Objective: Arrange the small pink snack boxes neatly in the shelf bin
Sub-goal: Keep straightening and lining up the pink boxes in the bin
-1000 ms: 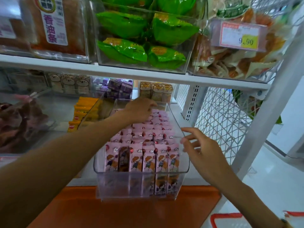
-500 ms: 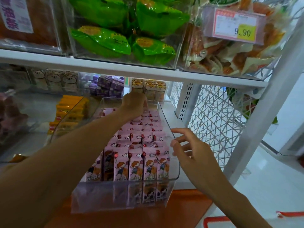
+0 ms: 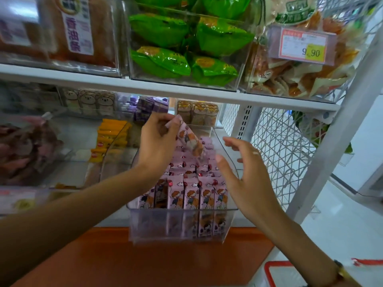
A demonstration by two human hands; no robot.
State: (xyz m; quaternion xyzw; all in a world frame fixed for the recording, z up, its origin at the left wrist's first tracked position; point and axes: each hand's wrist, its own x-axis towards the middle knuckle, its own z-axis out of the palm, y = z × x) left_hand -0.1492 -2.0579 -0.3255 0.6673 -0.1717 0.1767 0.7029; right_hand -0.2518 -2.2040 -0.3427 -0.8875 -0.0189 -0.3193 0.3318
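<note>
A clear plastic shelf bin (image 3: pixel 178 224) juts out from the lower shelf, packed with rows of small pink snack boxes (image 3: pixel 191 196) standing upright. My left hand (image 3: pixel 157 141) holds one pink snack box (image 3: pixel 189 137) lifted and tilted above the back rows, gripped at its top end. My right hand (image 3: pixel 242 172) hovers with spread, relaxed fingers over the bin's right wall, holding nothing. At the front left of the bin one box is turned sideways beside a gap.
Yellow snack packs (image 3: pixel 110 139) fill the clear bin to the left. Purple boxes (image 3: pixel 149 108) and bear-print packs (image 3: pixel 196 112) stand behind. The upper shelf (image 3: pixel 165 90) carries green bags (image 3: pixel 186 48) close overhead. A white wire mesh side panel (image 3: pixel 275 146) is at right, an orange ledge (image 3: pixel 145 262) below.
My left hand has lifted one pink box out of the back rows and tilted it. My right hand came off the bin's side and rose, fingers spread.
</note>
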